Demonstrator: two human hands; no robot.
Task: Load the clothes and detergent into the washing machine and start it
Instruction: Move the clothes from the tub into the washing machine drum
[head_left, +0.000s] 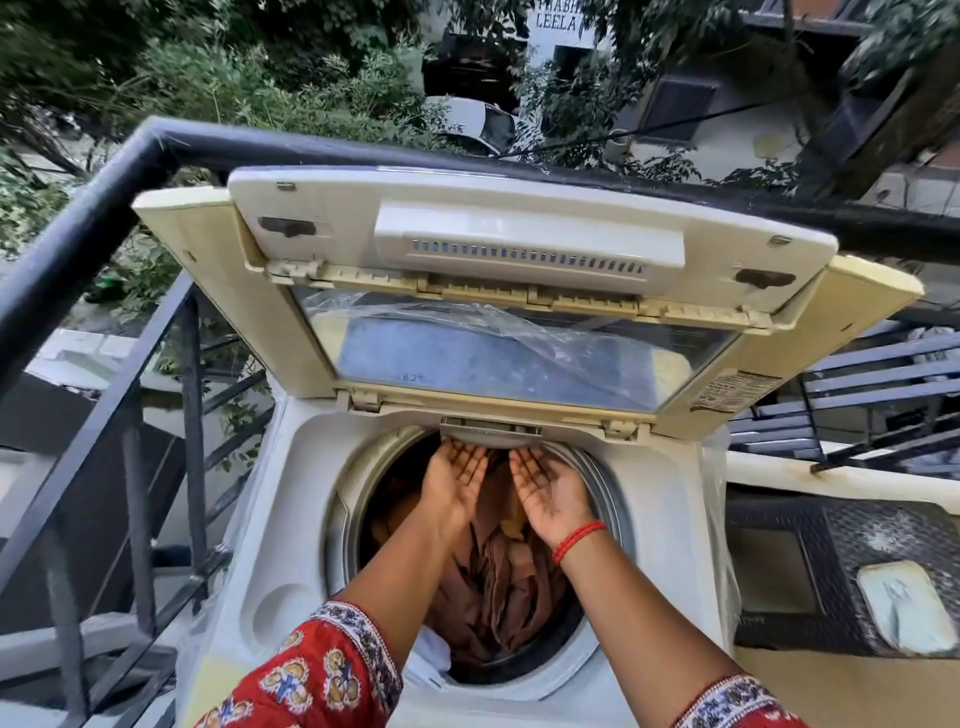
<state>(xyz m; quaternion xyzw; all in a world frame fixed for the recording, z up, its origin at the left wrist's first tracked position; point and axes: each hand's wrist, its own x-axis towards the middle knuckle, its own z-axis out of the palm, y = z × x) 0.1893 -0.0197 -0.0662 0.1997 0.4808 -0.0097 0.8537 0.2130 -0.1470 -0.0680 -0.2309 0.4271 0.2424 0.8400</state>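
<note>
Left hand (456, 480): palm up, fingers straight and spread, over the drum mouth, holding nothing.
Right hand (548, 488): palm up, fingers relaxed, just beside the left.
Clothes (498, 587): brown fabric piled in the drum below both hands.
Washing machine (291, 499): top-loader, lid (519, 291) folded upright against a balcony railing (93, 218).

Your sleeves (332, 670) are red with a floral print and patterned white borders, your right wrist wears a red thread bracelet (577, 541), brown clothes (498, 587) fill the cream washing machine (291, 519), and the railing (104, 218) is black.
</note>
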